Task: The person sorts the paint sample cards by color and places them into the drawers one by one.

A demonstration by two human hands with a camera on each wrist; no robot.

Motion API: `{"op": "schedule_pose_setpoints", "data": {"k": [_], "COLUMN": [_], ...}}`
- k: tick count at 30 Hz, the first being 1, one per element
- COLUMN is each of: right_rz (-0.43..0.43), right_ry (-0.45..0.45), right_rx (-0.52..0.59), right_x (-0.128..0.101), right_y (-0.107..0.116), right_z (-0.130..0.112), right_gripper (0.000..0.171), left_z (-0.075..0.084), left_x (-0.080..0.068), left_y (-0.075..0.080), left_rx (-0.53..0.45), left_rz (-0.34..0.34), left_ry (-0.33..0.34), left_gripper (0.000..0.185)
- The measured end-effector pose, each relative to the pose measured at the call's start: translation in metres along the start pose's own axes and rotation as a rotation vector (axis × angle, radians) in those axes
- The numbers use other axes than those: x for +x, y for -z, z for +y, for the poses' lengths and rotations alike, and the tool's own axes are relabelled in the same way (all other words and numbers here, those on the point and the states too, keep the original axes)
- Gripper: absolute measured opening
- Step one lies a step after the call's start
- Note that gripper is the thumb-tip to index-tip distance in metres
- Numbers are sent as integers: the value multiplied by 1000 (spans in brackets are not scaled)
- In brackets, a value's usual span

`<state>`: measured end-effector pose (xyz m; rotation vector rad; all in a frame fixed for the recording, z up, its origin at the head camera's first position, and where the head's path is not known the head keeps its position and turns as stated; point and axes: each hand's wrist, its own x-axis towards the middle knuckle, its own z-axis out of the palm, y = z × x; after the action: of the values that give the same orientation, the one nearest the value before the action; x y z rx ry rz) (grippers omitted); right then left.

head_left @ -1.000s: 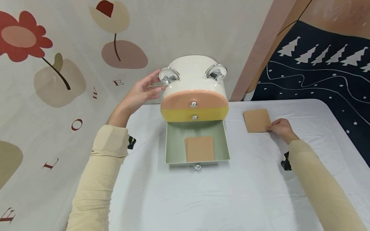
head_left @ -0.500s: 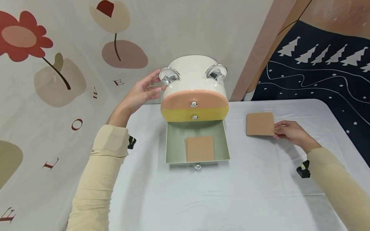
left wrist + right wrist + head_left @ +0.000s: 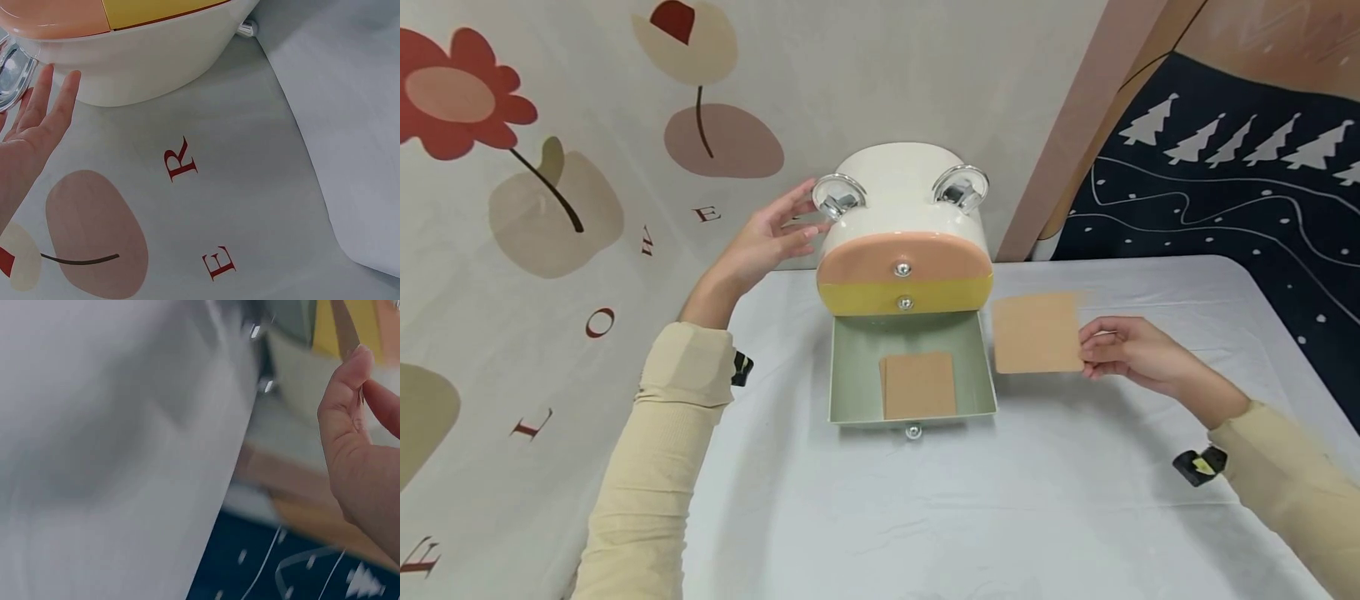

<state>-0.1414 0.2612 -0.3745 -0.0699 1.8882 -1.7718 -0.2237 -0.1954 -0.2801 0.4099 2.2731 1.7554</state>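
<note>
A small white drawer cabinet point(image 3: 898, 183) has peach and yellow drawer fronts and two silver disc-shaped ornaments on top. Its pale green bottom drawer point(image 3: 856, 371) is pulled out, with square brown cards point(image 3: 920, 386) lying overlapped inside. At the cabinet's left side, my left hand point(image 3: 767, 233) has its fingers spread, the tips against or very near the body and the left ornament. My right hand point(image 3: 1135, 354) pinches a square brown card point(image 3: 1036, 335) by its right edge, just right of the drawer and above the cloth. The right wrist view shows this card edge-on between thumb and fingers.
A white cloth point(image 3: 985, 508) covers the table. Behind it hangs a pale wall cloth point(image 3: 1037, 75) printed with flowers and letters; a dark blue cloth point(image 3: 1217, 192) with white trees hangs at the right.
The right hand has lifted the brown card off the table cloth and carried it left and nearer, close to the open drawer. The left hand and cabinet have stayed put.
</note>
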Motion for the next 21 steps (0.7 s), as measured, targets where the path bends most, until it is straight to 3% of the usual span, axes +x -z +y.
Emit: {"op": "schedule_pose_setpoints", "data": {"k": [8,12,21], "right_rz": [-130,-155,-184], "right_ry": [-23,-23,-33], "right_rx": [31,31,-64], "right_x": [22,36,50], "right_y": [-64,-88,-116], "right_z": [-1,5,12], "right_gripper": [13,13,22], "left_z": [1,1,0], "left_x": [-1,0,0], "left_y": [0,0,1], "left_rx": [3,2,1], "left_rz": [2,2,-5], "left_ry": [5,9,-1], "left_gripper": [61,61,61]}}
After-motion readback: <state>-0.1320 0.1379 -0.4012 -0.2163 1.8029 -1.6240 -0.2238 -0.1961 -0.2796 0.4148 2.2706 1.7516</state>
